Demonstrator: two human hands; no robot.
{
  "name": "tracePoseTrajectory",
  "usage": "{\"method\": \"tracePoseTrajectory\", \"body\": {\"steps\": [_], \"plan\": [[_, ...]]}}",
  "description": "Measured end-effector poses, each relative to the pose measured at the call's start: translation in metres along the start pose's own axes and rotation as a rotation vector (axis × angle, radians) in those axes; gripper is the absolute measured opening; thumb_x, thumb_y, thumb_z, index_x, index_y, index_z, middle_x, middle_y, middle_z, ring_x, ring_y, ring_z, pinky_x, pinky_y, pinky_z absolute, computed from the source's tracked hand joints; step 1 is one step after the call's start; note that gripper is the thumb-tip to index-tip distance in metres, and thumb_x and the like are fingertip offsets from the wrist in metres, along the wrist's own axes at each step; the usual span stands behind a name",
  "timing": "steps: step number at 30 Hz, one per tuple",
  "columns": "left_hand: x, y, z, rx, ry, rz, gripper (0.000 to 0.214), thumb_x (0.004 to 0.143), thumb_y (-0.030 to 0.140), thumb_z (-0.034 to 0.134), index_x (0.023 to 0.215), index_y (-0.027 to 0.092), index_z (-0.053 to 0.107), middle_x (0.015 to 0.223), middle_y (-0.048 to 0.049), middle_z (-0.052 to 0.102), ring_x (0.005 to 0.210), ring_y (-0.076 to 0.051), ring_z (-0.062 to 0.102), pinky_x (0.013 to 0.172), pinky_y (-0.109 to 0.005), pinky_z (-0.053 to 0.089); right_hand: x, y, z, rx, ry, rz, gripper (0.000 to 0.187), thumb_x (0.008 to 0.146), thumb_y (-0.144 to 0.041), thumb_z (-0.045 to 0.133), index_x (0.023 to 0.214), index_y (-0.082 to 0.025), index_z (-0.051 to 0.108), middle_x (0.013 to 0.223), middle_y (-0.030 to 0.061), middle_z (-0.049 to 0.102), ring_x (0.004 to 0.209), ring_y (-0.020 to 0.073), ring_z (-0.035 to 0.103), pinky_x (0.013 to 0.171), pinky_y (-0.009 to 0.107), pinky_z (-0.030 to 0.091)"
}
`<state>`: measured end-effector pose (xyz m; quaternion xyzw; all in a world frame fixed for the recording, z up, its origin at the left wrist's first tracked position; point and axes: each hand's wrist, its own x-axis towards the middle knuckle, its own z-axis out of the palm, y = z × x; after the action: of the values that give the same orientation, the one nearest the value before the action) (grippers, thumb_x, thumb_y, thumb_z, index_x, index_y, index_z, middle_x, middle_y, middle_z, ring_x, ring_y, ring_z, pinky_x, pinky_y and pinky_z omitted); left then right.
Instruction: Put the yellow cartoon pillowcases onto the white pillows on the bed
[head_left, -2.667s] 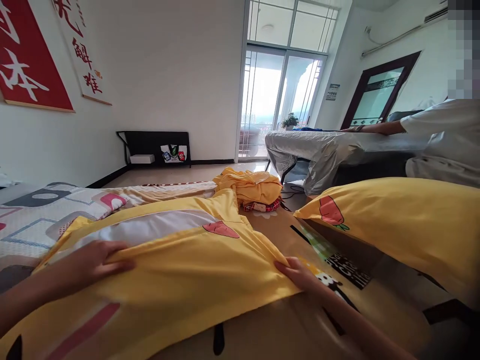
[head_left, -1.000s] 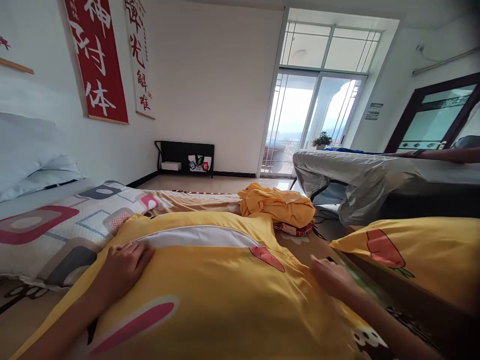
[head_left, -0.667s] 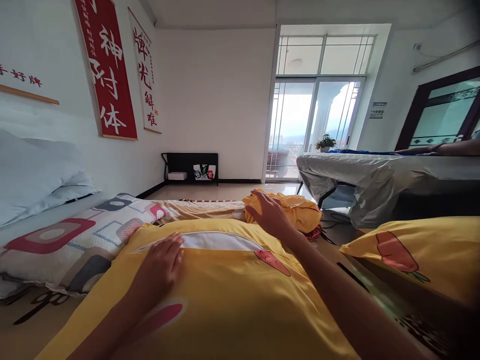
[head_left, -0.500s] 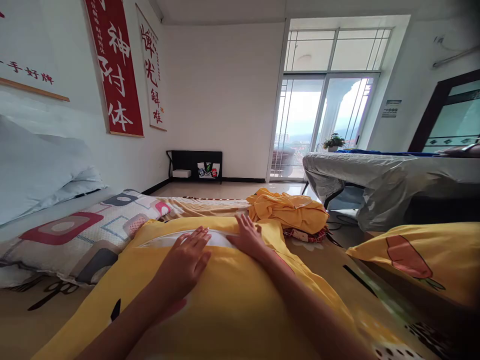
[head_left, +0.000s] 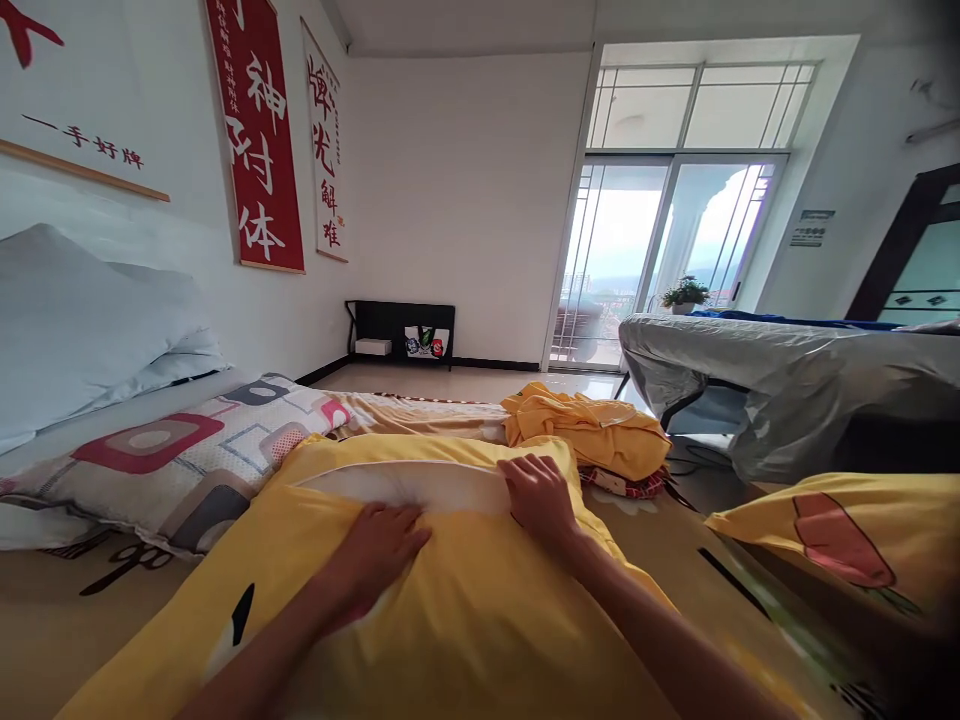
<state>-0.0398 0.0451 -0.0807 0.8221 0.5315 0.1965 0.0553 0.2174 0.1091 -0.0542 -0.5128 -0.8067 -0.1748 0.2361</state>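
arms stretched forward, left hand point(head_left: 379, 545) and right hand point(head_left: 540, 497) clutch the yellow pillowcase point(head_left: 465, 630) at its opening (white pillow point(head_left: 397, 485) inside).

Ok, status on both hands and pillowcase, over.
Left hand pressing on yellow pillowcase. Right hand curled on its open edge, white pillow showing. Yellow cloth pile beyond.

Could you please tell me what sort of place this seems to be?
Likely a home bedroom: a yellow pillow and a patterned pillow, a red scroll on the wall, and a glass balcony door.

Bright daylight from glass doors point(head_left: 660, 265), glare there, edges warped
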Motion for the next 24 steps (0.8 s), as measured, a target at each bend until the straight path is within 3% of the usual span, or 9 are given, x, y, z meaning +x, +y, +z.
{"method": "tracePoseTrajectory", "body": {"steps": [3,5,8,12,17,21,24], "plan": [[0.004,-0.005,-0.001,-0.128,0.024,-0.049,0.046,0.093,0.05,0.033,0.114,0.022,0.063,0.12,-0.0063,0.066,0.113,-0.024,0.057,0.102,-0.037,0.032,-0.034,0.0,0.029,0.062,0.094,-0.185,0.024,0.09,-0.013,0.048,0.095,-0.021,0.07,0.085,0.0039,0.072,0.082,0.0165,0.062,0.077,0.028,0.041],[0.013,-0.008,-0.002,-0.292,0.06,-0.169,0.041,0.087,0.048,0.045,0.113,0.022,0.062,0.119,-0.0071,0.067,0.113,-0.024,0.058,0.101,-0.035,0.035,-0.049,0.001,0.045,0.085,0.15,-0.229,0.026,0.089,-0.011,0.047,0.094,-0.021,0.071,0.08,0.0028,0.072,0.075,0.0152,0.062,0.071,0.026,0.043],[0.03,-0.009,-0.002,-0.511,0.185,-0.409,0.036,0.084,0.053,0.046,0.091,0.022,0.062,0.094,-0.0064,0.073,0.093,-0.024,0.065,0.09,-0.036,0.043,-0.056,0.0,0.05,0.081,0.197,-0.199,0.03,0.091,-0.01,0.043,0.095,-0.02,0.07,0.078,0.0023,0.071,0.072,0.014,0.063,0.065,0.024,0.044],[0.046,0.002,0.004,-0.566,0.455,-0.566,0.051,0.089,0.06,0.02,0.067,0.022,0.046,0.067,-0.0053,0.064,0.067,-0.022,0.062,0.072,-0.036,0.045,-0.06,-0.012,0.033,0.08,0.318,-0.234,0.031,0.091,-0.008,0.039,0.099,-0.016,0.068,0.074,0.0033,0.069,0.067,0.0139,0.062,0.061,0.024,0.044],[0.046,0.017,0.002,-0.616,0.765,-0.607,0.048,0.086,0.062,0.026,0.058,0.024,0.035,0.056,0.0005,0.048,0.057,-0.017,0.049,0.059,-0.03,0.039,-0.082,-0.036,0.005,0.138,0.532,-0.393,0.026,0.093,-0.01,0.039,0.101,-0.011,0.063,0.068,0.0035,0.063,0.061,0.0146,0.058,0.057,0.026,0.045],[0.042,0.028,-0.02,-0.643,0.941,-0.625,0.044,0.084,0.055,0.034,0.053,0.025,0.027,0.05,0.004,0.033,0.052,-0.013,0.036,0.052,-0.028,0.032,-0.102,-0.049,-0.017,0.184,0.481,-0.413,0.03,0.093,-0.007,0.035,0.114,-0.008,0.057,0.078,0.0064,0.065,0.069,0.0159,0.061,0.066,0.027,0.05],[0.044,0.045,-0.049,-0.644,1.043,-0.545,0.043,0.083,0.047,0.04,0.051,0.023,0.024,0.051,0.0049,0.027,0.053,-0.011,0.031,0.052,-0.026,0.029,-0.109,-0.056,-0.03,0.183,0.454,-0.398,0.031,0.092,-0.007,0.039,0.118,-0.009,0.055,0.08,0.0067,0.064,0.073,0.0165,0.061,0.069,0.028,0.05]]}}
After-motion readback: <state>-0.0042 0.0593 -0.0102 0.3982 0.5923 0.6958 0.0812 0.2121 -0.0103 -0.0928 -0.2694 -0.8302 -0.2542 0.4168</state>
